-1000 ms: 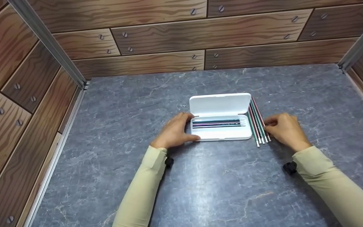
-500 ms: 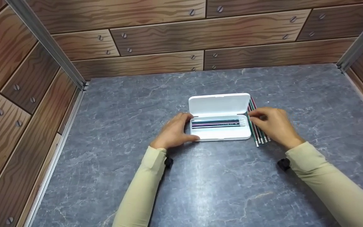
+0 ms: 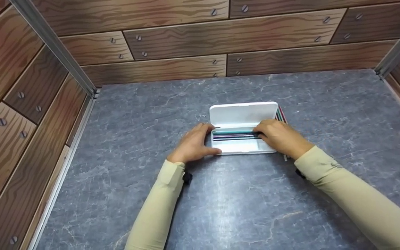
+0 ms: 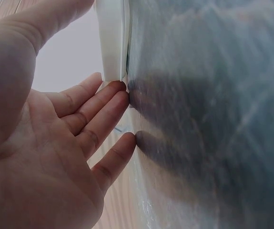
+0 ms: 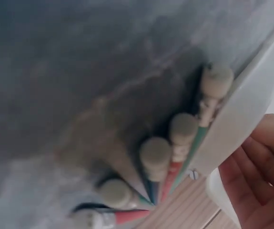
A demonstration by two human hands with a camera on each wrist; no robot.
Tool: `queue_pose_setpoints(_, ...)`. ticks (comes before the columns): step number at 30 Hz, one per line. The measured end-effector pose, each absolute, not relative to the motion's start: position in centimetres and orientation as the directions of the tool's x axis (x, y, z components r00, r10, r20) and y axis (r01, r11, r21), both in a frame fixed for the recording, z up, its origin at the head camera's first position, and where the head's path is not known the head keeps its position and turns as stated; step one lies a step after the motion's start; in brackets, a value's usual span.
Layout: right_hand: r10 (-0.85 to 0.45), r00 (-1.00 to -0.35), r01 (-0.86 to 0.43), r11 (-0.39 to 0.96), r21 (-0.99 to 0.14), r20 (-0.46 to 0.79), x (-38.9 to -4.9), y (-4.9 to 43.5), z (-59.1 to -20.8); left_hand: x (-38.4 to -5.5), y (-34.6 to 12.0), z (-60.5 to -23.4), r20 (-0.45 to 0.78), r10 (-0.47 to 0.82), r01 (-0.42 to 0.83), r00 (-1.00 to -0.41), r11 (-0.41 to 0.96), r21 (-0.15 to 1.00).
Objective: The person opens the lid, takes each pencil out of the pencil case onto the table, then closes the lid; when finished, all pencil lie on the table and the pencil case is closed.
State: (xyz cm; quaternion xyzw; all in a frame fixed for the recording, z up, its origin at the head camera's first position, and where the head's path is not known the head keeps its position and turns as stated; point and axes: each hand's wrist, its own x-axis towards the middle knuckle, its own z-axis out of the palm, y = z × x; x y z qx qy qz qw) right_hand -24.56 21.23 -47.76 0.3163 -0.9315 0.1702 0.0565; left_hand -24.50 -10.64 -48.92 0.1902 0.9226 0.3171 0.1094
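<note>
Head view: both sleeves (image 3: 352, 194) are being extended across the table (image 3: 227, 194) from its near side. The left hand (image 3: 194, 144) is being spread about the left end of the white case (image 3: 238, 148), thumb at the front corner and fingers nearly straight; the case is apparently being steadied. The right hand (image 3: 285, 139), which half a second earlier was being held over the loose pencils (image 5: 156, 152), is now being held across the case's right end. A green pencil (image 3: 233, 132) is being laid along the back of the pencil row (image 3: 234, 137); by this change, it may be judged, the row is being enlarged by one. The right fingers are being curled downward, seemingly pinching the green pencil near its right end, though the exact contact is being hidden by the hand. Outside the case's right wall, the loose pencils are being left fanned on the table, eraser ends nearest. Farther back, the lid (image 3: 243, 113) is being left raised, untouched, before the plank-patterned wall (image 3: 234, 31).
</note>
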Motion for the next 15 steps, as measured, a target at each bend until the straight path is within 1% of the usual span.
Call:
queue_pose_setpoints(9,-0.615,-0.759,-0.651,0.725,-0.225,0.212,-24.61,20.79,-47.42,-24.67,-10.60,-48.75,-0.076,0.416,0.280,-0.906,0.726,0.628)
queue_pose_setpoints(15,-0.619,-0.744,-0.665,0.721,-0.193,0.250,-24.28,20.79,-47.88,-24.54,-10.62,-48.98,-0.085,0.419,0.276,-0.904,0.725,0.631)
